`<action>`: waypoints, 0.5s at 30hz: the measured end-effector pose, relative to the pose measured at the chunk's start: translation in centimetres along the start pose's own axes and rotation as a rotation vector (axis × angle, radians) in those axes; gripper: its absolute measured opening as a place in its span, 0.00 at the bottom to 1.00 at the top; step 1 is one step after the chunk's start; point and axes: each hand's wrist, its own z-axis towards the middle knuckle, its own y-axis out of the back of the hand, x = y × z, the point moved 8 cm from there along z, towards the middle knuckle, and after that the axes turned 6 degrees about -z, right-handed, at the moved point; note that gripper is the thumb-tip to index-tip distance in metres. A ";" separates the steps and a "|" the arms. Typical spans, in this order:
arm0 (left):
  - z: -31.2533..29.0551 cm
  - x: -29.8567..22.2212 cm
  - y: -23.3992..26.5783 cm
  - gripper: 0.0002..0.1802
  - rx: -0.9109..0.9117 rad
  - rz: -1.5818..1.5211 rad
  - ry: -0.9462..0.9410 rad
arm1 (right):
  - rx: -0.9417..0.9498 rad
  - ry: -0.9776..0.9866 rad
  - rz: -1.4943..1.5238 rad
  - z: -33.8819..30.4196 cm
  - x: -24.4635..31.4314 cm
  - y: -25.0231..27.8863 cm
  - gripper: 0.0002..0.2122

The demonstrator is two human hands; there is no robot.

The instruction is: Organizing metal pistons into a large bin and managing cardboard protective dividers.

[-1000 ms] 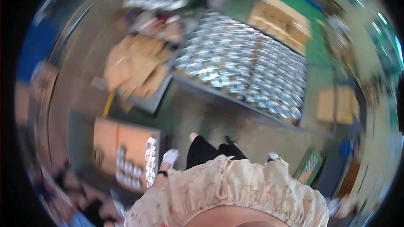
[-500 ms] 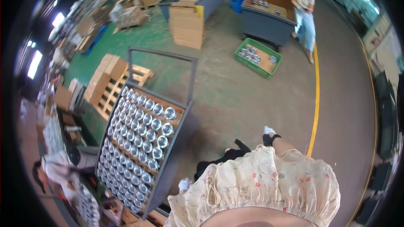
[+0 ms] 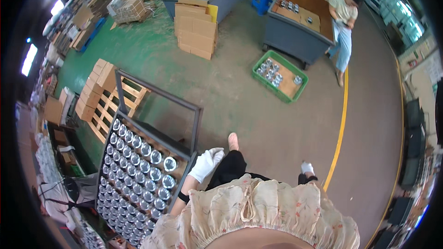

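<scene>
My left hand point(image 3: 207, 163), in a white glove, is beside the top right corner of a dark metal cart. Its fingers are loosely curled, with nothing visible in them. Rows of shiny round metal parts point(image 3: 155, 157) stand on a brown board in the cart point(image 3: 188, 157). My right hand point(image 3: 307, 168), also white-gloved, hangs low at my right side, away from any object. A dark band circles its wrist, and its fingers are too small to make out. Ahead on the floor sits a green crate point(image 3: 278, 95) with several similar metal parts point(image 3: 270, 71).
Ahead right, a co-worker point(image 3: 344, 23) stands by a grey bin point(image 3: 295, 34) holding metal parts. Flattened cardboard point(image 3: 196, 32) leans against another large bin point(image 3: 230, 2). Boxes point(image 3: 97, 83) sit on a wooden pallet point(image 3: 113, 106) at left. A yellow floor line point(image 3: 339, 133) runs along the right.
My left hand has swung forward into view beside the cart, while my right hand has dropped back slightly. The view has shifted, with the cart now lower left. One foot shows ahead.
</scene>
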 end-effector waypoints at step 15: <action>33.0 -22.2 6.4 0.17 0.085 -0.076 0.007 | 0.195 0.016 0.102 17.7 -1.7 4.6 0.15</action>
